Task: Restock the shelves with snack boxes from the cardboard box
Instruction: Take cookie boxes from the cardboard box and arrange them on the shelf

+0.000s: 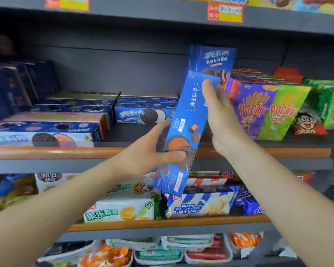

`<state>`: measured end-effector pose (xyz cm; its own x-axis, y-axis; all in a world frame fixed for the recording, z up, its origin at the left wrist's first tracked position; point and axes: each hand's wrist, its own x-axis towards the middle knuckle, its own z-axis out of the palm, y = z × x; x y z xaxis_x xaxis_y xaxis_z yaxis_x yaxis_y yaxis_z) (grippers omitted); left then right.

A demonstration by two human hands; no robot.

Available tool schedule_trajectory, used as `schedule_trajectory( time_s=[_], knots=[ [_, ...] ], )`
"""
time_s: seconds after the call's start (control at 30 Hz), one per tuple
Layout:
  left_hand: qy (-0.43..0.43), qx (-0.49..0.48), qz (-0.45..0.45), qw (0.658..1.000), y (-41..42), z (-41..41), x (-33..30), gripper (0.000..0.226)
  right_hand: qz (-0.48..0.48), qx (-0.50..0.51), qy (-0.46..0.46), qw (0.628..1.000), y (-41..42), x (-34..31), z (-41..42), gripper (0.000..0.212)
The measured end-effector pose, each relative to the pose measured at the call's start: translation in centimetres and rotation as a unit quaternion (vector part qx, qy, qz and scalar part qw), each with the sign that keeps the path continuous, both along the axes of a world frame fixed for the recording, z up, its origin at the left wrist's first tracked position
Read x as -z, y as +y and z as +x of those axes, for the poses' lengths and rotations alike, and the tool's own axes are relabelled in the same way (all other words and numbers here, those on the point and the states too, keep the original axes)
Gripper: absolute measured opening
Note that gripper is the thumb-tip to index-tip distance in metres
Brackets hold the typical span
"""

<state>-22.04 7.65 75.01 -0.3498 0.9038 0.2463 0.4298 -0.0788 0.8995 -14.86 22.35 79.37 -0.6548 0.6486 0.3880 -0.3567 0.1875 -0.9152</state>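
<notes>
A long blue cookie box (187,120) is held tilted in front of the middle shelf (46,151). My left hand (150,151) grips its lower half, thumb across the printed cookie. My right hand (220,116) holds its upper right edge, thumb on the front face. Right behind it an upright blue snack box (214,58) stands on the shelf. The cardboard box is not in view.
Blue cookie boxes (145,112) lie stacked at the shelf's left and middle. Purple and green Pocky boxes (266,110) stand to the right. The shelf below holds biscuit packs (121,209) and wafer bags (201,205). Bagged snacks fill the bottom shelf.
</notes>
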Motion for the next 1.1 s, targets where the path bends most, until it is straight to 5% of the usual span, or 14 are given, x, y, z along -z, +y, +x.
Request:
schedule_trajectory(
  time_s=[0.1, 0.2, 0.27, 0.37, 0.47, 0.53, 0.63, 0.73, 0.87, 1.1],
  knots=[
    [-0.168, -0.014, 0.002, 0.986, -1.9, -1.5, -0.6, 0.018, 0.306, 0.077, -0.017, 0.949, 0.0, 0.6, 0.6, 0.069],
    [-0.346, -0.065, 0.01, 0.936, -3.3, -3.8, -1.5, 0.032, 0.616, 0.138, -0.039, 0.774, 0.4, 1.0, 1.2, 0.068],
    [-0.388, -0.063, -0.006, 0.92, -4.1, -5.5, -1.9, 0.046, 0.685, 0.123, -0.057, 0.716, 0.1, 0.9, 0.6, 0.074],
    [-0.363, 0.0, -0.075, 0.929, -5.1, -6.6, -2.9, 0.054, 0.712, 0.074, -0.068, 0.695, -0.6, -0.5, -1.4, 0.075],
    [-0.19, -0.059, -0.108, 0.974, -5.3, -7.3, -4.2, 0.035, 0.744, 0.044, -0.128, 0.655, -0.1, -2.0, -3.5, 0.071],
    [-0.08, -0.147, -0.049, 0.985, -5.0, -8.6, -5.3, 0.013, 0.746, 0.041, -0.196, 0.636, 0.7, -2.2, -4.7, 0.071],
    [-0.025, -0.221, 0.0, 0.975, -5.7, -11.2, -6.7, 0.029, 0.734, 0.049, -0.308, 0.603, 1.3, -1.4, -6.6, 0.073],
    [0.151, -0.23, -0.031, 0.961, -6.3, -13.0, -6.4, 0.024, 0.709, 0.043, -0.395, 0.582, 1.6, -0.2, -8.5, 0.073],
    [0.461, -0.165, -0.165, 0.856, -5.2, -13.9, -4.7, 0.047, 0.662, 0.027, -0.447, 0.602, 1.6, 1.7, -10.5, 0.071],
    [0.576, -0.13, -0.252, 0.766, 0.7, -15.4, -3.7, 0.067, 0.668, 0.119, -0.328, 0.657, 0.5, 1.8, -8.2, 0.048]
  ],
)
